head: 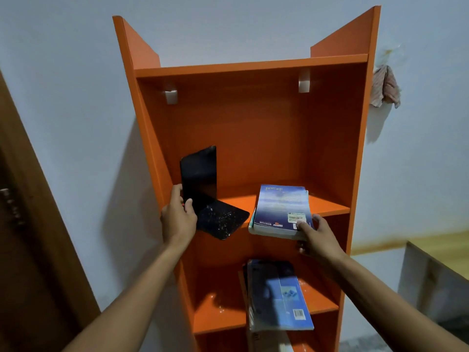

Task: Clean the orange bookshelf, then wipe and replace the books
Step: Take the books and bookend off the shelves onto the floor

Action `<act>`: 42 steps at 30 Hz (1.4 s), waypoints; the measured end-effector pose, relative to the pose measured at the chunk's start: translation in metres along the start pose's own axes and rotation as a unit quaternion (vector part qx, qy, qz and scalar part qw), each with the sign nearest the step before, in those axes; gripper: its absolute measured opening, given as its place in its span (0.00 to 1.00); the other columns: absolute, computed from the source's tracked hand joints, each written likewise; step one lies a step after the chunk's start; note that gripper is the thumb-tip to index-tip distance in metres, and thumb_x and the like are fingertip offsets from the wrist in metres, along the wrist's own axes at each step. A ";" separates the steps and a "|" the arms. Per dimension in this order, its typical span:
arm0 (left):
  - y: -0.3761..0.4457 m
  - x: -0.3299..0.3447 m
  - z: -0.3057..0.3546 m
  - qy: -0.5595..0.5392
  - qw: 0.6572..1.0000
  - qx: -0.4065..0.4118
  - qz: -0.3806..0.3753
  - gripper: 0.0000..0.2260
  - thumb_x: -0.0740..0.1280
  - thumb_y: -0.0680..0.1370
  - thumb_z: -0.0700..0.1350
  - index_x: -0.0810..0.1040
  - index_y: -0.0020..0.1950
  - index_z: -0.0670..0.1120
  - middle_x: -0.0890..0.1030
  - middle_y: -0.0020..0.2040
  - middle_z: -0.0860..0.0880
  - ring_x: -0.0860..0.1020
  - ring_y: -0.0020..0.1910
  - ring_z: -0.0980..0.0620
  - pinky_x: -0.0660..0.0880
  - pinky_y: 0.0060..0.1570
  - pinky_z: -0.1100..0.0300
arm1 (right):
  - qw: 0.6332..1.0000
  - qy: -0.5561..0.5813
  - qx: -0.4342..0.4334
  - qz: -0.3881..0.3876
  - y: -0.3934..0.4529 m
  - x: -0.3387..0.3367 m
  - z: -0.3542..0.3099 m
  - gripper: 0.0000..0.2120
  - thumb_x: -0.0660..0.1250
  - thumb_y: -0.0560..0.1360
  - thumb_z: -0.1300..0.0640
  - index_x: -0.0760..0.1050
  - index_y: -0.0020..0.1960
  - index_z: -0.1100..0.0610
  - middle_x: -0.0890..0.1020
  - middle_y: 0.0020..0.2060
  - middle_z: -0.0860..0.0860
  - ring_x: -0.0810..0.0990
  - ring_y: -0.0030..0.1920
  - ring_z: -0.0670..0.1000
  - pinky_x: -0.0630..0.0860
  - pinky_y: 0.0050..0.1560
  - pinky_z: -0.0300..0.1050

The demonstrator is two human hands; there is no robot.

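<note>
Pale wall behind shelf [253, 64]. Left fingers [189, 204] pinching bookend [200, 179], right fingers [303, 226] gripping book [279, 209] overhanging the edge; could slip off, bookend could topple.

- The upper compartment of the orange bookshelf [253, 138] stands open above and behind its contents, up to two small white brackets [171, 97] under the top board.
- On that shelf, a black L-shaped bookend [205, 196] blocks the left side and a blue book stack [281, 212] the right; a narrow bare strip lies between them.
- On the shelf below, the left half is bare; another book stack [276, 295] fills the right and overhangs the front edge.
</note>
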State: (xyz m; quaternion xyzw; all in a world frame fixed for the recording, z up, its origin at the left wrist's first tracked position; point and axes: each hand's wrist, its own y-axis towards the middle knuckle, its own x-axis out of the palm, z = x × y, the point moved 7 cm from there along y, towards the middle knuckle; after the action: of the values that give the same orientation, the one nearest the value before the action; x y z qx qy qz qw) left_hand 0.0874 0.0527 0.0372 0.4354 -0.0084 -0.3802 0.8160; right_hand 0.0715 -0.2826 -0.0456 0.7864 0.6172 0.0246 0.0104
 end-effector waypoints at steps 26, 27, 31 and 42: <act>-0.191 -0.174 -0.096 0.005 0.988 -0.133 -0.079 0.13 0.64 0.80 0.37 0.72 0.64 0.47 0.80 0.58 0.42 0.81 0.54 0.45 0.82 0.45 0.49 | 0.998 0.039 -0.028 0.032 -0.133 0.047 0.061 0.12 0.65 0.81 0.52 0.72 0.62 0.56 0.82 0.48 0.49 0.85 0.38 0.44 0.77 0.28 0.36; -0.200 -0.175 -0.103 0.004 0.986 -0.143 -0.081 0.13 0.64 0.81 0.37 0.72 0.64 0.48 0.80 0.57 0.45 0.80 0.53 0.47 0.82 0.43 0.52 | 0.999 0.008 -0.041 0.009 -0.140 0.049 0.065 0.12 0.65 0.81 0.52 0.72 0.61 0.56 0.83 0.47 0.49 0.85 0.38 0.45 0.79 0.30 0.40; -0.244 -0.178 -0.135 0.014 0.979 -0.191 -0.076 0.13 0.63 0.81 0.38 0.72 0.64 0.50 0.79 0.53 0.50 0.81 0.48 0.49 0.82 0.39 0.52 | 0.993 -0.056 -0.003 -0.100 -0.159 0.062 0.110 0.15 0.67 0.79 0.45 0.76 0.60 0.53 0.82 0.39 0.62 0.74 0.30 0.71 0.73 0.27 0.67; -0.411 -0.151 -0.225 0.057 0.936 -0.339 -0.080 0.09 0.62 0.81 0.38 0.74 0.60 0.44 0.77 0.44 0.48 0.77 0.41 0.51 0.75 0.39 0.55 | 0.951 -0.129 0.129 -0.249 -0.183 0.079 0.290 0.05 0.65 0.81 0.57 0.76 0.53 0.59 0.73 0.25 0.48 0.68 0.20 0.45 0.63 0.21 0.37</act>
State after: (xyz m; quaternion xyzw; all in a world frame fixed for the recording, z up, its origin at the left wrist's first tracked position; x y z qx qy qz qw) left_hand -0.1942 0.1695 -0.3487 0.1529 0.2024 -0.3986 0.8813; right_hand -0.0727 -0.1579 -0.3414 0.5984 0.7849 -0.1608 -0.0060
